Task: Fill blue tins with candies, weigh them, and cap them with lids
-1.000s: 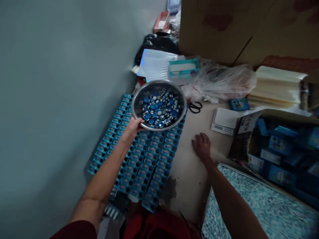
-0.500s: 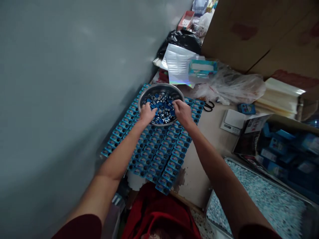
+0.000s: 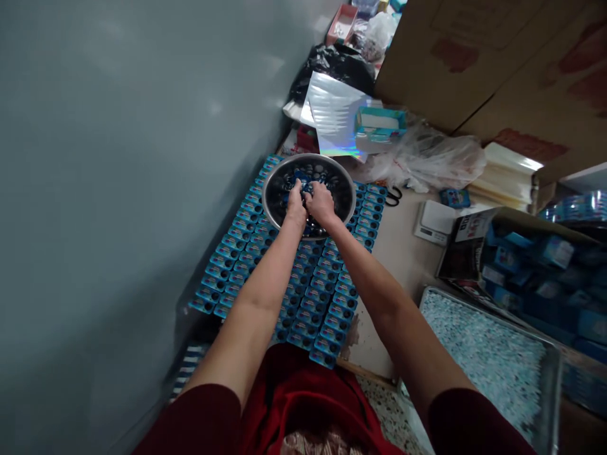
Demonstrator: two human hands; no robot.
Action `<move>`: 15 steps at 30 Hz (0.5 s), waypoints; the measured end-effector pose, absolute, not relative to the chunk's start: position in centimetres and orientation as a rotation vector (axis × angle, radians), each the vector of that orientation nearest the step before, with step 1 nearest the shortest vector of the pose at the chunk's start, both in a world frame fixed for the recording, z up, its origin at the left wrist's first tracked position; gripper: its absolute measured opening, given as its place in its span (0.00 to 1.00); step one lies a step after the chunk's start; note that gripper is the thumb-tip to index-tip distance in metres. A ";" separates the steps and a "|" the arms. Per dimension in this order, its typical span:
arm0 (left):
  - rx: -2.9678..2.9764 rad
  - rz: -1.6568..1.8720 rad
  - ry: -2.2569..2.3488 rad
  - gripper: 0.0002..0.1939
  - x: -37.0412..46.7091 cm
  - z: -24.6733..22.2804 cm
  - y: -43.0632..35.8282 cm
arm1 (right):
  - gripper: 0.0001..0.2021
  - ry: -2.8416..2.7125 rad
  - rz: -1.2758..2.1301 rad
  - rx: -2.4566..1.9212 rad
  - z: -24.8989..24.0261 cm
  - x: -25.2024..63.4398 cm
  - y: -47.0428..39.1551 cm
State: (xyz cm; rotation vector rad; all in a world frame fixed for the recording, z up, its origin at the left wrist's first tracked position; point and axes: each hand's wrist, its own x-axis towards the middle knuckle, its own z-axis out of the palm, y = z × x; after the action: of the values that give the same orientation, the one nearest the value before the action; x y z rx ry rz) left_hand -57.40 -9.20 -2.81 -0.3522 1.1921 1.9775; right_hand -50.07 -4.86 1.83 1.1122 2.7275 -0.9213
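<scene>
A round steel bowl (image 3: 349, 218) holds many small round blue and silver pieces (image 3: 318, 169). Both of my hands are down inside it, close together near the middle. My left hand (image 3: 294, 205) has its thumb up and its fingers curled among the pieces, the fingertips partly hidden. Beside it, my right hand (image 3: 321, 201) curves inward, with pieces gathered between the two hands. Under the bowl lie rows of small blue boxes (image 3: 322, 287), each with a dark round spot on its top.
A grey wall (image 3: 118, 158) runs along the left. To the right are black-handled scissors (image 3: 393, 196), a small white scale (image 3: 435, 221), a carton (image 3: 467, 243) of blue boxes and a metal tray (image 3: 552, 392) of pale blue bits. Silvery sheets (image 3: 332, 114) and a plastic bag (image 3: 427, 155) lie behind.
My hands have moved from opposite sides of the bowl to its middle, bringing pieces together between them. The view has shifted slightly.
</scene>
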 end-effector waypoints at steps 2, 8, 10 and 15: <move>-0.414 2.002 1.153 0.25 -57.8 -2.6 -9.3 | 0.21 2.868 -0.864 0.911 3.3 -49.6 -5.4; -0.484 2.149 0.865 0.14 -58.1 -1.9 -9.9 | 0.13 3.140 -0.847 0.761 6.0 -48.8 -5.1; -0.480 2.160 0.878 0.11 -58.2 -2.0 -9.8 | 0.13 3.172 -1.047 0.738 5.7 -48.7 -4.4; -0.548 2.082 0.961 0.15 -58.5 -2.2 -9.7 | 0.14 2.528 -2.214 0.996 3.3 -47.5 -2.8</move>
State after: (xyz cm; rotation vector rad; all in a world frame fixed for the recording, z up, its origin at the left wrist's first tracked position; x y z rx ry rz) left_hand -58.48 -9.73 -2.25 -0.5480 0.9611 2.0825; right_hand -47.47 -2.80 3.29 0.9957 2.5284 -2.2140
